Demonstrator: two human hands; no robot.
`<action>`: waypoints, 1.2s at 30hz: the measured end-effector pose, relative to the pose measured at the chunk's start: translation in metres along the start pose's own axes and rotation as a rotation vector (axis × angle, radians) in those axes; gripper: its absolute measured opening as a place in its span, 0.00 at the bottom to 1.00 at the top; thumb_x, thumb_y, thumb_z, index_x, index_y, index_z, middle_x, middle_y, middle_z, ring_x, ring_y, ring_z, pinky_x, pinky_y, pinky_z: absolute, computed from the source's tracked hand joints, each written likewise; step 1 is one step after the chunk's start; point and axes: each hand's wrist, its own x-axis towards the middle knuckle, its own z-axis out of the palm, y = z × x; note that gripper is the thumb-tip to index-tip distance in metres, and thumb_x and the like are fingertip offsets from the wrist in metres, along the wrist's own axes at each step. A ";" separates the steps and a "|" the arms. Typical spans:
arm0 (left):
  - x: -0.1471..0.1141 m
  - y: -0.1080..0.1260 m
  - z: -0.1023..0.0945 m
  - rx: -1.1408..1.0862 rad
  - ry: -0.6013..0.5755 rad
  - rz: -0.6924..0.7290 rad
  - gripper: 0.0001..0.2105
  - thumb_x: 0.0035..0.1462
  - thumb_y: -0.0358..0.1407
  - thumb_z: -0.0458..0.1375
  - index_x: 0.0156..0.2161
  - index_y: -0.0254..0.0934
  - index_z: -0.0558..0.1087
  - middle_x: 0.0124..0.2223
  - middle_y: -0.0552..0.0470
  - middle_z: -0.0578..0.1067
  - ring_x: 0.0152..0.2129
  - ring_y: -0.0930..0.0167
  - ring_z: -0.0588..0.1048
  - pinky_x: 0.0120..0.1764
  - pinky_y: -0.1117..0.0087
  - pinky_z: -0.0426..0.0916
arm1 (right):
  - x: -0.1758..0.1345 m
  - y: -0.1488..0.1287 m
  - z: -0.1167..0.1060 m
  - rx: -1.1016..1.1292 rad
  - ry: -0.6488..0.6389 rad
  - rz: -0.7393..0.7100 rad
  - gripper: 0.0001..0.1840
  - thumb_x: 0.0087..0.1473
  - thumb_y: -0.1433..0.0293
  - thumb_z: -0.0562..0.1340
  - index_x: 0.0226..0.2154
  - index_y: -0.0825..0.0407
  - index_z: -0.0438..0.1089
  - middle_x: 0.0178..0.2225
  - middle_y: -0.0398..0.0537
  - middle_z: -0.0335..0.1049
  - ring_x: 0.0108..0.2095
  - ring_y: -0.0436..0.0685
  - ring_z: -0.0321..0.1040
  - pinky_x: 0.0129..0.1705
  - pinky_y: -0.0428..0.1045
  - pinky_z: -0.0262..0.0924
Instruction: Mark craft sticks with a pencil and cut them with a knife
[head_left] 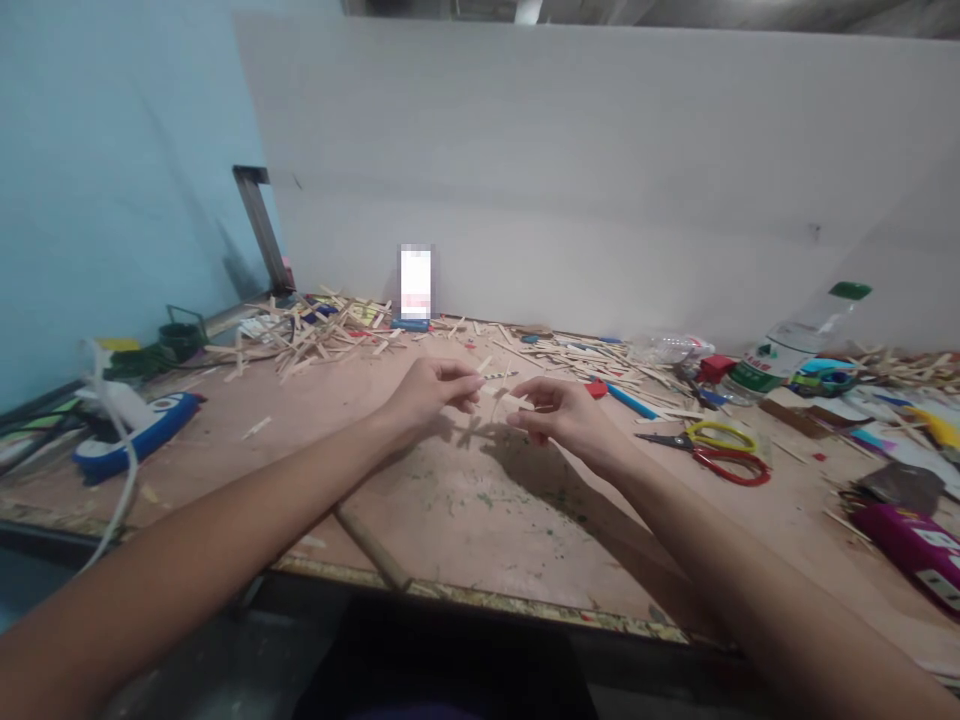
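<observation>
Over the middle of the table, my left hand (pixel 439 388) is closed, thumb and fingertips pinching one side of a small piece made of thin pale wooden sticks (pixel 495 397). My right hand (pixel 559 408) is curled, its thumb and fingers gripping the opposite side of the same piece. A short dark-and-white striped strip (pixel 500 376) shows between the hands; whether it belongs to the piece I cannot tell. Fingers hide part of the sticks. To the right of my right hand lie scissors (pixel 705 447) with one yellow and one red handle.
Loose wooden sticks (pixel 322 335) pile at the back left, more at the back right. A lit phone (pixel 416 283) stands against the board. A plastic bottle (pixel 780 355), blue pen (pixel 630 401), magenta package (pixel 911 545) and blue-white power strip (pixel 142 435) lie around. A rod (pixel 373 547) rests by the front edge.
</observation>
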 end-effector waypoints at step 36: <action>0.011 0.152 -0.129 1.081 0.580 0.164 0.15 0.72 0.45 0.65 0.52 0.35 0.79 0.53 0.46 0.81 0.52 0.60 0.80 0.58 0.50 0.76 | 0.017 -0.009 -0.016 -0.014 0.017 0.064 0.18 0.72 0.58 0.67 0.55 0.53 0.75 0.51 0.52 0.78 0.44 0.58 0.79 0.45 0.57 0.78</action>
